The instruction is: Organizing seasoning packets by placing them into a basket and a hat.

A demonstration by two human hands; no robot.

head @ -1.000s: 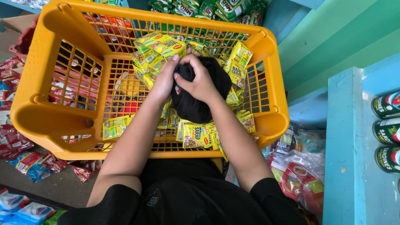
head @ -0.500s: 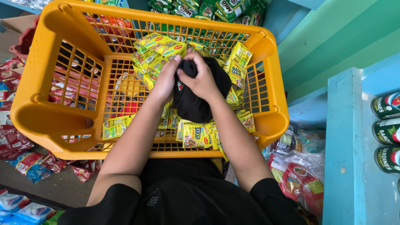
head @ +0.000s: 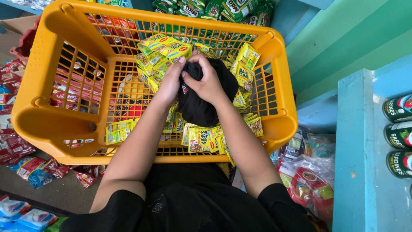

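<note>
Both hands clamp the black cloth bundle (head: 201, 101) at the yellow basket's (head: 51, 124) far right; left hand (head: 171, 81) has edged upward, right hand (head: 210, 83) pinching tighter; seasoning sachets (head: 201, 139) lie beneath.

Both forearms reach forward, left hand (head: 171, 81) and right hand (head: 207, 81) meeting, fingers apparently curled closed.

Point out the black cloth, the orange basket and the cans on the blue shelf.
black cloth (head: 198, 108), head view, on its lower bulge below the hands.
orange basket (head: 51, 124), head view, on its solid near-left rim.
cans (head: 398, 135), head view, on the middle can's green side.
</note>
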